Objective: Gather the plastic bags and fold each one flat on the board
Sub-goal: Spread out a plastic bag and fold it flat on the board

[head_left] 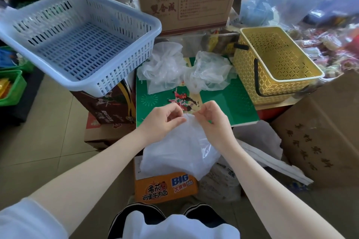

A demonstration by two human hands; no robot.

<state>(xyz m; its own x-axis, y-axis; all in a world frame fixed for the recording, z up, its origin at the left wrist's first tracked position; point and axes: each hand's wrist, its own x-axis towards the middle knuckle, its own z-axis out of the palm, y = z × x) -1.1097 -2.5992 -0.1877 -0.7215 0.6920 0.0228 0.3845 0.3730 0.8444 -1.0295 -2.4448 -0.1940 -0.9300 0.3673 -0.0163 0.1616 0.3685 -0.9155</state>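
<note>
Both hands, left hand (162,122) and right hand (210,120), pinch translucent plastic bag (178,153) top; next: flatten on green board (229,103) just beyond hands.

Thin glossy plastic bags (186,72) — matt printed board (223,99) — perforated plastic baskets (77,40).

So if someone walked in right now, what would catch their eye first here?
Probably the two hands, left hand and right hand, pinching the top of a translucent white plastic bag at the near edge of the green printed board. Next, the big pale blue slotted plastic basket at upper left and the yellow lattice basket at right, with two crumpled clear bags between them.
</note>
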